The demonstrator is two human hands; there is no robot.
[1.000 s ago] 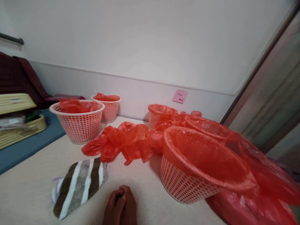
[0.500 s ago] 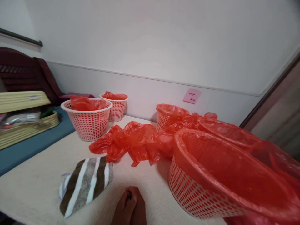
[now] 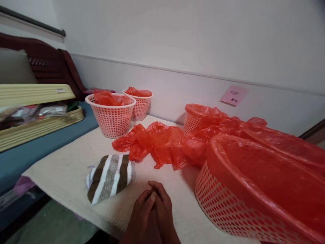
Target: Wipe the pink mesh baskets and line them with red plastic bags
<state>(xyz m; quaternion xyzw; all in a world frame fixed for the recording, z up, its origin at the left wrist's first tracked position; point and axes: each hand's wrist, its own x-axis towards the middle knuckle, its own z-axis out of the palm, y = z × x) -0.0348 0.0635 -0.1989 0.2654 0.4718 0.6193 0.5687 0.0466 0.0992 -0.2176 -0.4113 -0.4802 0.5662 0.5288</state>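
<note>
My left hand (image 3: 142, 211) and my right hand (image 3: 162, 206) are together at the table's near side. Their fingers are curled and pressed against each other, and no object shows in either; the palms are hidden. To the left of them lies a folded striped cloth (image 3: 111, 178) in brown, white and grey. A large perforated basket (image 3: 223, 200), lined with a red plastic bag (image 3: 254, 162), stands to their right. Beyond the hands, crumpled red plastic bags (image 3: 162, 140) spread over the table.
Two lined pink baskets (image 3: 111, 118) (image 3: 140, 108) stand at the back left, and another basket (image 3: 191, 122) at the back. A pink note (image 3: 233, 95) is on the wall. Left of the pale tabletop (image 3: 68, 169), an open yellow case (image 3: 43, 127) rests on a blue surface.
The view has turned left and down, so the baskets and cloth appear shifted right and more of the left side shows. My joined hands show higher in view, with the fingers a little looser.
</note>
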